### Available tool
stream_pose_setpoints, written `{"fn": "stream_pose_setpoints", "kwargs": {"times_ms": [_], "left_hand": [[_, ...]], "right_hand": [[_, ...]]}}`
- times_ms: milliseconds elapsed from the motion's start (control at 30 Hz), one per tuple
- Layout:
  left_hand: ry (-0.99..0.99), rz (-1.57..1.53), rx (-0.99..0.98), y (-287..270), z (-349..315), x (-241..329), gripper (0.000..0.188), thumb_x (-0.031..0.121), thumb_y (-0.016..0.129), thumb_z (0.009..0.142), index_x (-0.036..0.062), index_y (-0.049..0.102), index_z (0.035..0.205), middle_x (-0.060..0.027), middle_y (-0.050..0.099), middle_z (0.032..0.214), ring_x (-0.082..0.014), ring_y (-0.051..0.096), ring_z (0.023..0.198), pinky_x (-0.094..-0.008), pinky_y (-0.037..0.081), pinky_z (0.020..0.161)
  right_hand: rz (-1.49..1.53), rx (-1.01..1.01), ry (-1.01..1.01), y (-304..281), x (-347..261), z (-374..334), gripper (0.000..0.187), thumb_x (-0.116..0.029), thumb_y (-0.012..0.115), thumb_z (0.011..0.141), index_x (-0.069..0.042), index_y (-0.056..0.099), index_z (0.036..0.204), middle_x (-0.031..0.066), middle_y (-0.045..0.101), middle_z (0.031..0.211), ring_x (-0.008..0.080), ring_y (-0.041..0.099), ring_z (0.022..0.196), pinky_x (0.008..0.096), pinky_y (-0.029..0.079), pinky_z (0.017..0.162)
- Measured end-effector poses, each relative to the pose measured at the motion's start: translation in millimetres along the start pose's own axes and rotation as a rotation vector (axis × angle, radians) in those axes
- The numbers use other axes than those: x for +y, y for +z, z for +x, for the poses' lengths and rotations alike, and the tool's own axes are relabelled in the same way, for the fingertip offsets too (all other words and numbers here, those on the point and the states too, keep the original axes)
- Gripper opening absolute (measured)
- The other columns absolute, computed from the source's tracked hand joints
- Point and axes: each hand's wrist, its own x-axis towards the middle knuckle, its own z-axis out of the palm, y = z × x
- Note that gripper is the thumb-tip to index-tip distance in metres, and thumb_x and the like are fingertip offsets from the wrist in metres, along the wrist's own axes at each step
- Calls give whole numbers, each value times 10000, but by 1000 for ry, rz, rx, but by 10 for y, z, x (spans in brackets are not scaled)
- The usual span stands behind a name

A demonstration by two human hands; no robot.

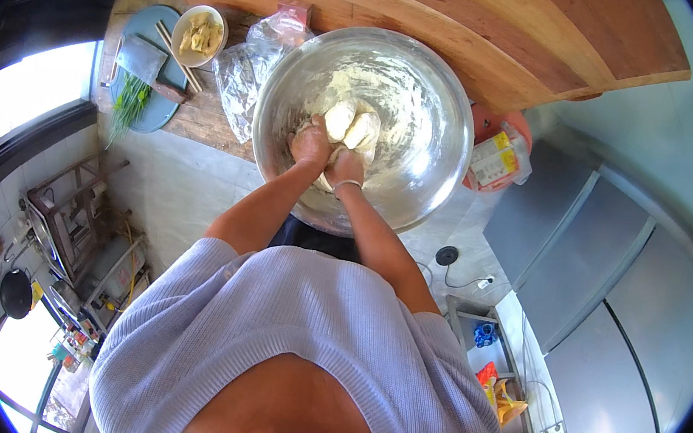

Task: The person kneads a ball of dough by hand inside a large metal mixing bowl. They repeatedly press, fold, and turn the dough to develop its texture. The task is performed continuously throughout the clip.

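Left hand (310,142) and right hand (346,165) both clenched on pale lumpy dough (352,125), floury round steel bowl (422,152)

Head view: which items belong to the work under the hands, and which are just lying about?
In use:
- dough
- steel bowl
- left hand
- right hand

Lying about:
- blue cutting board with cleaver and greens
- small bowl of food
- clear plastic bags
- packets
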Motion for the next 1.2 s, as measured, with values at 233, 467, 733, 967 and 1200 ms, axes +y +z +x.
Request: {"fn": "stream_pose_setpoints", "kwargs": {"times_ms": [233, 467, 733, 967, 1200], "left_hand": [[28, -128, -234, 36, 207, -122, 673, 362, 714, 700, 17, 414, 1195, -238, 562, 1118, -361, 547, 1060, -436, 419, 908], [258, -631, -384, -192, 602, -409, 903, 434, 809, 553, -13, 454, 1253, -226, 560, 1153, -326, 538, 1087, -383, 429, 908], [262, -794, -453, -170, 759, -241, 469, 281, 786, 659, 8, 638, 1011, -116, 635, 993, -204, 591, 909, -315, 465, 805], [724, -28, -523, -714, 218, -405, 918, 417, 821, 537, 134, 423, 1314, -159, 464, 1270, -287, 460, 1164, -382, 399, 952], [765, 198, -277, -269, 74, -238, 742, 319, 760, 612, 202, 449, 1276, -149, 477, 1205, -334, 452, 1155, -416, 432, 912]], "right_hand": [[163, -494, 194, 95, 161, 493, 209, -135, 624, 721, -10, 662, 885, 135, 661, 749, 237, 631, 617, 336, 511, 589], [241, 27, -136, -653, 390, -131, 434, -275, 750, 662, -21, 562, 959, 146, 639, 847, 242, 630, 787, 357, 503, 652], [148, 18, -193, -661, 279, 616, 709, -317, 758, 621, 33, 466, 1164, 248, 520, 1119, 385, 504, 1041, 417, 422, 884], [-93, 268, -672, -460, 195, -793, 584, -226, 736, 620, -1, 467, 1087, 239, 482, 1024, 397, 498, 951, 460, 422, 848], [-431, 285, -347, -614, 42, -322, 698, -295, 717, 686, -139, 392, 1284, 187, 461, 1242, 360, 548, 989, 414, 489, 794]]}}
